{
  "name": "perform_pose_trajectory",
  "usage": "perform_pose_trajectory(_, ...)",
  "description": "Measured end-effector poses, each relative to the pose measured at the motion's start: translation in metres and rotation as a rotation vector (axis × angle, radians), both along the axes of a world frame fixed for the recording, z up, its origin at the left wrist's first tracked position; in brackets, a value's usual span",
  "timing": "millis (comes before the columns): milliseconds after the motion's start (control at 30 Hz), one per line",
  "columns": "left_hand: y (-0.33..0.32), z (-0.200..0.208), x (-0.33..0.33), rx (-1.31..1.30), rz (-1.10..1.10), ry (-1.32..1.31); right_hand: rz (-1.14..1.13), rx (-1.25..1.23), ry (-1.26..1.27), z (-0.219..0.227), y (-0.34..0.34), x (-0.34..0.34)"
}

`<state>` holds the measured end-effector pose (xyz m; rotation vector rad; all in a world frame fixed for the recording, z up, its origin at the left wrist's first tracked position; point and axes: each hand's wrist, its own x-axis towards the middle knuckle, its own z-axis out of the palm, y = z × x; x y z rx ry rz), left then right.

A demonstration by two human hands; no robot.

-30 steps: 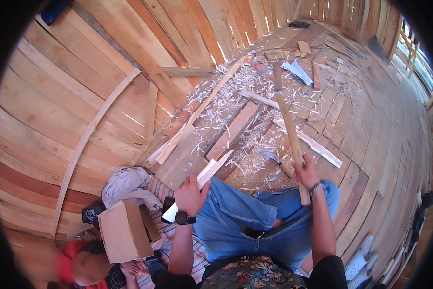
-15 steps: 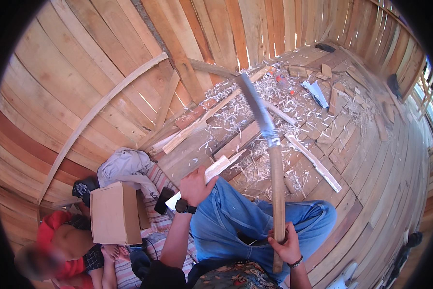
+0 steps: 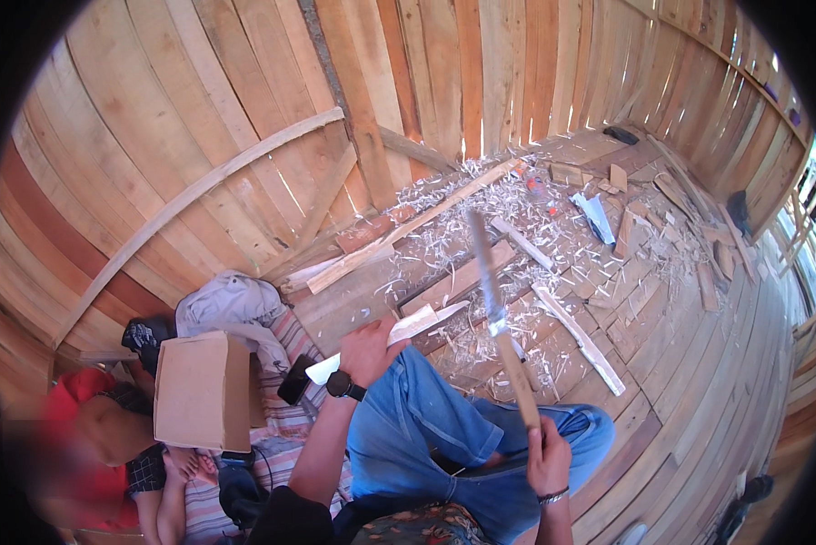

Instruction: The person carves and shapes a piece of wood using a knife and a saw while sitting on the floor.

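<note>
My left hand [image 3: 368, 351], with a dark watch on the wrist, is wrapped round a pale, roughly hewn piece of wood [image 3: 419, 322]. The wood lies slantwise over my left thigh, its split, pointed end toward the shavings. My right hand [image 3: 549, 457] grips the lower end of the wooden handle of a long-handled machete [image 3: 515, 374]. Its narrow metal blade points up and away from me, blurred by motion. Blade and pale wood are apart. My blue jeans [image 3: 417, 391] show beneath both hands.
Wood shavings, strips and offcuts [image 3: 579, 341] litter the plank floor ahead. At left are a cardboard box [image 3: 194, 391], a phone [image 3: 296, 380], a grey cloth [image 3: 231, 304] and a seated person in red [image 3: 85, 436] on a striped mat. A plank wall [image 3: 244, 82] rises beyond.
The machete's blade has come lower and nearer, and its handle leans more to the left. My right hand now sits closer to the handle's end. The left hand keeps its hold on the wood.
</note>
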<state>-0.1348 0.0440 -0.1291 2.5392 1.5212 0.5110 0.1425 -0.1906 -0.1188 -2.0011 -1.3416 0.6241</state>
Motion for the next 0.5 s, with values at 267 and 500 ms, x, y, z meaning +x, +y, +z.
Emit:
perform_pose_trajectory(267,0.001,-0.015,0.007,0.074,-0.028,0.06,0.035,-0.193,-0.087,-0.032,-0.039,-0.026)
perform_pose_trajectory(500,0.001,-0.014,0.005,0.117,-0.054,0.041,0.104,-0.243,-0.186,-0.038,-0.031,-0.033)
